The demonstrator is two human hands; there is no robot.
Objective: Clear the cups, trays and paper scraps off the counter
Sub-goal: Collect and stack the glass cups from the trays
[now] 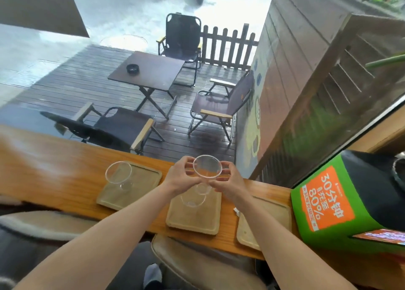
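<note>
Both hands hold one clear plastic cup (207,166) above the wooden counter (54,165). My left hand (183,175) grips its left side and my right hand (228,180) its right side. Directly under it a second clear cup (192,198) stands on the middle wooden tray (194,218). A third clear cup (120,175) stands on the left tray (131,185). The right tray (265,221) lies bare, with a small white paper scrap (236,211) at its left edge.
A green and black box (341,200) with orange print stands on the counter's right end, close to the right tray. A padded stool (197,263) sits below the counter's near edge. Beyond the counter are a deck, folding chairs and a small table.
</note>
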